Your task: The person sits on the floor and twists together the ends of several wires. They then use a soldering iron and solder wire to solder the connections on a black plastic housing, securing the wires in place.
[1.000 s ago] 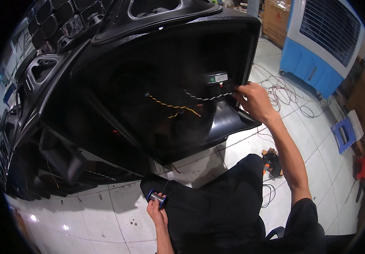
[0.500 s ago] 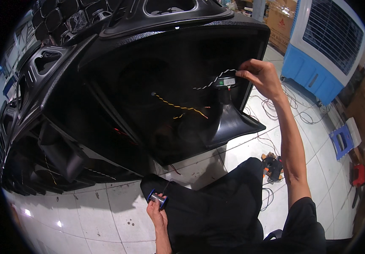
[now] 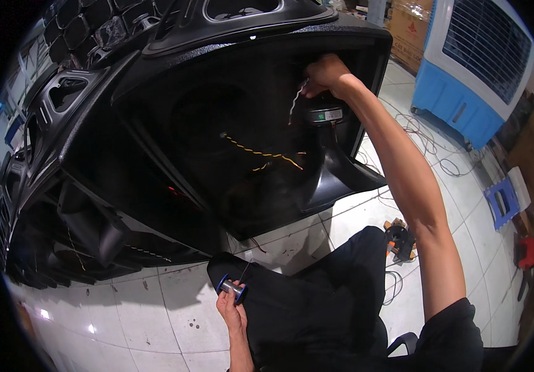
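Wires [image 3: 296, 102] pale and twisted hang from my right hand [image 3: 326, 73], which is raised inside the open back of the big black speaker cabinet [image 3: 155, 142], close under its top edge and near its right wall. The fingers there are curled in tight, pinching the upper end of the wires just above the round driver magnet [image 3: 323, 115]. My left hand [image 3: 231, 310] is low, over the white tiled floor [image 3: 124, 310] beside my knee, its fingers closed around a small blue-ended spool [image 3: 231, 287] with a thin strand running up from it.

What worries me: the pale wires look thin, and a sharp tug could, I judge, pull them off whatever they join at the magnet. A yellow-and-black twisted pair [image 3: 261, 152] crosses the cavity just below; my forearm could snag it on the way out. The spool's strand could also catch on the cabinet's lower front edge.

Room is tight around the right hand: the top panel is just above, the right wall just beside it. Toward the cabinet's middle the cavity is open and dark. Loose cables [image 3: 428, 142] lie on the floor to the right, near a blue-and-white cooler [image 3: 465, 68].
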Available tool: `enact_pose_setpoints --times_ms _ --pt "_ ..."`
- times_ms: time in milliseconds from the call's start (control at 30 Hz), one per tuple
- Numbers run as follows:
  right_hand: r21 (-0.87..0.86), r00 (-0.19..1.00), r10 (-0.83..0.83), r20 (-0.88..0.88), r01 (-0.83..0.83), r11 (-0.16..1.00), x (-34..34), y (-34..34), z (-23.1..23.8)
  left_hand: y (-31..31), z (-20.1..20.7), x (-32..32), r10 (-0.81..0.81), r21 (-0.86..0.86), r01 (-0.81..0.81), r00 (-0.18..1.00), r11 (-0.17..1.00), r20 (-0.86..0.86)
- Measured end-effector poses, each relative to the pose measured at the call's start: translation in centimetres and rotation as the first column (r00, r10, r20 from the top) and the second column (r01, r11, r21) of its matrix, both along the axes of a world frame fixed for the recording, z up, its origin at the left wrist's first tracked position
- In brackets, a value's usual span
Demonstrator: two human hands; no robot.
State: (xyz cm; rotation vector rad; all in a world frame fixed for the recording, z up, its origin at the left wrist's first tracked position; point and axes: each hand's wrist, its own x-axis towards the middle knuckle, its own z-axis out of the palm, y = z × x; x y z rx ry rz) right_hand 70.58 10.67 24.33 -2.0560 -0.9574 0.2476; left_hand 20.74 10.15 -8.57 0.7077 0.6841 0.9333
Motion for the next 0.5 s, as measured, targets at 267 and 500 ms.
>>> enact_pose_setpoints --times_ms 267,500 --pt "-0.246 0.863 -0.020 0.505 0.167 0.955 -6.1 -3.0 1.4 0.0 -0.2 -0.2 0.000 -0.026 0.000 1.000 1.000 0.003" --pt "-0.088 0.831 -0.117 0.544 0.195 0.977 -5.6 -5.8 -0.1 0.1 0.1 -0.2 -0.006 -0.026 0.005 1.000 1.000 -0.012"
